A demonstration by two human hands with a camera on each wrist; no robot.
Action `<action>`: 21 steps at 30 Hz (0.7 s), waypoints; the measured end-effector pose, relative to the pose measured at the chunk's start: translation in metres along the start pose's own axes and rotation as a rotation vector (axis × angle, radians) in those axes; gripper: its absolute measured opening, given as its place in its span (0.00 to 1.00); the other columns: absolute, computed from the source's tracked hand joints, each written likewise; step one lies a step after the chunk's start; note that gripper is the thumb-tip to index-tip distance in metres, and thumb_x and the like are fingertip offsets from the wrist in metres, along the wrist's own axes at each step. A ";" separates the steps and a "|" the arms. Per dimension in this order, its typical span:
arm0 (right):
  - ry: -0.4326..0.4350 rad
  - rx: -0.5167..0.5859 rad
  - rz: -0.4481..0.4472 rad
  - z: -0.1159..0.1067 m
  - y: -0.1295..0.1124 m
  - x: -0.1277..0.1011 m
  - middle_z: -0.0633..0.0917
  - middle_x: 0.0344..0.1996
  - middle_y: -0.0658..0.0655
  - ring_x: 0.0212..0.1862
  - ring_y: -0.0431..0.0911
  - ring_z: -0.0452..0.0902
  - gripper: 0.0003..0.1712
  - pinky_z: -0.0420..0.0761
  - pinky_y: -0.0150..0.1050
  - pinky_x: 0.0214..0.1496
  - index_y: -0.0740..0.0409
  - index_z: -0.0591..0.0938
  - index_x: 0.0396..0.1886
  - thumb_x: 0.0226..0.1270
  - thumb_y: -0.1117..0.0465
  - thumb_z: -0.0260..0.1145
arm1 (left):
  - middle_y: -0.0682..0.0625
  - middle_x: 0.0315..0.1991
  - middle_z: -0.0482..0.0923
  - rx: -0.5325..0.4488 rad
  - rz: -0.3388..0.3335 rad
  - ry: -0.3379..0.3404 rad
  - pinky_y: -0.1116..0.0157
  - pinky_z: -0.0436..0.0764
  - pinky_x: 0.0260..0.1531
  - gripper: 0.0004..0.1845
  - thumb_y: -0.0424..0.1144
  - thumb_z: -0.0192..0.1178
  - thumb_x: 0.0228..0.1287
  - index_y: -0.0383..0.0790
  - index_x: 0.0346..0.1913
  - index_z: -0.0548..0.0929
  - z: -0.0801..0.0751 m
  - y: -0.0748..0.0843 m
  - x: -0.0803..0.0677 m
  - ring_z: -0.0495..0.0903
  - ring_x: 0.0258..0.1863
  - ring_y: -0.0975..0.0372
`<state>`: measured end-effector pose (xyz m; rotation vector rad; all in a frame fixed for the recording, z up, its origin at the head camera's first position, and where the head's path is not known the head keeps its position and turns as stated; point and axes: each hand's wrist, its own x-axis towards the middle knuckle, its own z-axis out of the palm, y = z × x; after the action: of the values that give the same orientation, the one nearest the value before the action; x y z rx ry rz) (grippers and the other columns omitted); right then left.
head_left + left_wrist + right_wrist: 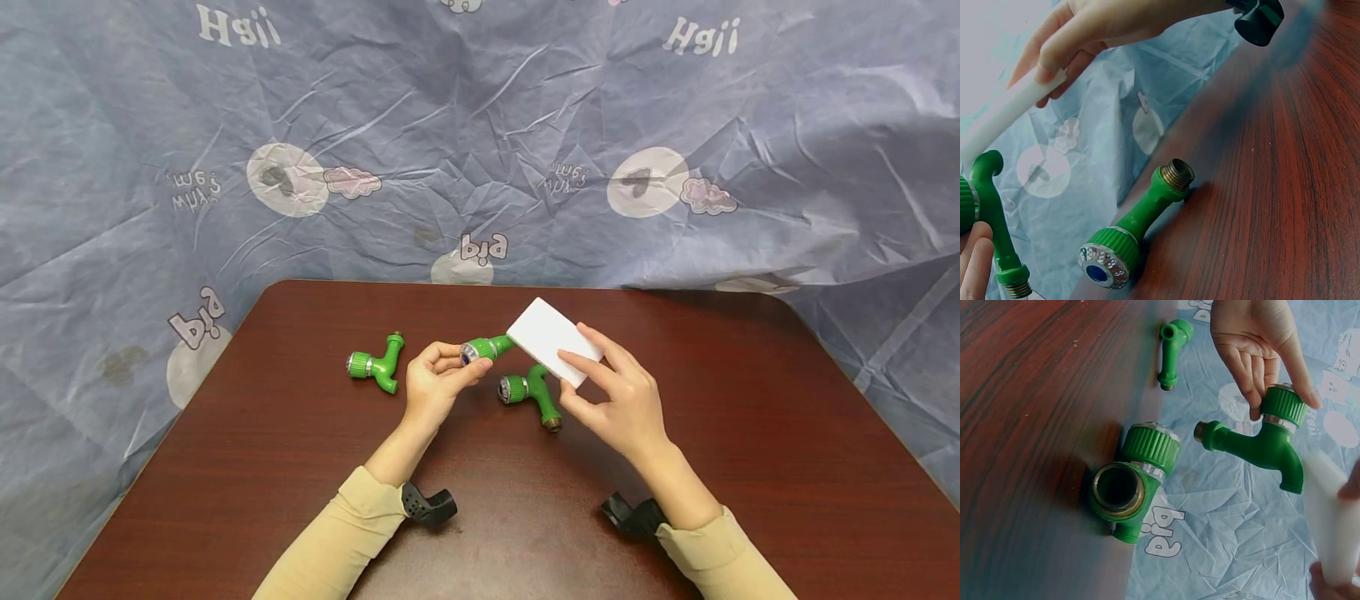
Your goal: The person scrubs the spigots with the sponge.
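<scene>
— Three green taps on show, and only one is off the table: the held tap (pixel 486 347), pinched by its knurled cap between thumb and fingers of the left hand (pixel 437 382), sits just above the middle of the dark wooden table (pixel 750 433).

— And the right hand (pixel 626 398) has the white sponge block (pixel 553 341) clamped between thumb and fingertips, its far-left corner touching the tap's spout end.

— That grip on the tap looks risky. It grasps only the round cap, so a firm push from the block could spin or lever the tap out of the fingers.

— Agreed, and it would land close to the middle tap (pixel 531 395), lying on the table directly below, near the right hand. A knock could send that one rolling.

— The block itself looks soft; pressed too hard on that corner, it may well buckle or slip off the curved spout.

— Full count, then: three taps, with the far-left tap (pixel 375 365) lying alone left of the left hand; one white block; two hands; two black wrist mounts; one table, with a blue printed sheet (pixel 150 167) behind.
</scene>
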<state>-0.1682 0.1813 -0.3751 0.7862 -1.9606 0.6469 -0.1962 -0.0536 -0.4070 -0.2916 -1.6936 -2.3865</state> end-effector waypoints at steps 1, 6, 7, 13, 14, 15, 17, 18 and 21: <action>-0.012 0.013 -0.013 0.000 0.000 0.000 0.81 0.51 0.60 0.44 0.55 0.80 0.18 0.78 0.48 0.34 0.53 0.87 0.40 0.48 0.60 0.60 | 0.41 0.26 0.83 0.001 0.003 0.002 0.62 0.84 0.28 0.14 0.22 0.70 0.45 0.30 0.36 0.77 0.000 0.000 0.000 0.84 0.24 0.60; -0.050 0.005 -0.018 0.000 0.001 -0.001 0.80 0.52 0.60 0.45 0.55 0.80 0.18 0.78 0.47 0.30 0.53 0.87 0.40 0.48 0.61 0.60 | 0.37 0.27 0.82 0.012 0.034 0.010 0.62 0.84 0.28 0.14 0.25 0.71 0.45 0.33 0.35 0.78 -0.001 -0.002 0.000 0.84 0.24 0.60; -0.043 -0.010 0.004 -0.001 0.001 -0.001 0.80 0.52 0.60 0.45 0.55 0.80 0.18 0.78 0.48 0.30 0.53 0.87 0.40 0.47 0.60 0.60 | 0.38 0.27 0.82 0.026 0.036 0.015 0.63 0.84 0.29 0.15 0.27 0.72 0.44 0.34 0.35 0.78 -0.001 -0.003 0.000 0.84 0.25 0.61; -0.011 -0.034 0.144 -0.007 0.004 0.000 0.81 0.52 0.58 0.46 0.55 0.80 0.18 0.76 0.47 0.30 0.53 0.87 0.40 0.46 0.61 0.63 | 0.46 0.27 0.83 0.094 0.037 0.030 0.67 0.83 0.27 0.17 0.30 0.74 0.43 0.33 0.38 0.79 -0.004 -0.004 0.002 0.82 0.24 0.63; -0.012 -0.030 0.156 -0.008 0.005 0.000 0.81 0.52 0.58 0.46 0.54 0.80 0.18 0.75 0.46 0.30 0.53 0.87 0.40 0.46 0.61 0.64 | 0.46 0.28 0.83 0.095 0.035 0.029 0.68 0.82 0.26 0.17 0.29 0.73 0.43 0.33 0.38 0.79 -0.004 -0.003 0.003 0.82 0.24 0.62; -0.012 -0.025 0.166 -0.008 0.005 0.001 0.81 0.52 0.58 0.46 0.54 0.80 0.18 0.75 0.46 0.31 0.53 0.87 0.40 0.46 0.61 0.64 | 0.46 0.28 0.83 0.102 0.028 0.029 0.68 0.82 0.25 0.18 0.28 0.73 0.44 0.32 0.39 0.79 -0.005 -0.002 0.003 0.82 0.25 0.62; -0.013 -0.020 0.183 -0.009 0.007 0.001 0.81 0.52 0.58 0.47 0.53 0.80 0.18 0.75 0.45 0.33 0.53 0.87 0.40 0.46 0.62 0.65 | 0.47 0.30 0.83 0.123 0.011 0.028 0.70 0.81 0.25 0.18 0.26 0.71 0.45 0.30 0.41 0.79 -0.006 0.000 0.004 0.82 0.27 0.62; -0.015 -0.020 0.191 -0.010 0.008 0.001 0.81 0.52 0.57 0.47 0.53 0.80 0.18 0.75 0.44 0.34 0.53 0.87 0.41 0.46 0.62 0.65 | 0.46 0.31 0.83 0.132 -0.002 0.028 0.70 0.81 0.26 0.19 0.25 0.71 0.45 0.29 0.42 0.78 -0.007 0.001 0.005 0.81 0.28 0.62; -0.023 -0.022 0.220 -0.011 0.009 0.000 0.81 0.52 0.57 0.48 0.53 0.79 0.18 0.75 0.41 0.38 0.53 0.87 0.41 0.46 0.61 0.66 | 0.44 0.34 0.83 0.169 -0.041 0.022 0.72 0.80 0.30 0.21 0.21 0.69 0.44 0.28 0.44 0.78 -0.011 0.002 0.007 0.81 0.31 0.62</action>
<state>-0.1694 0.1951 -0.3711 0.5706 -2.0896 0.7476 -0.2024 -0.0650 -0.4066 -0.2049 -1.8937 -2.2471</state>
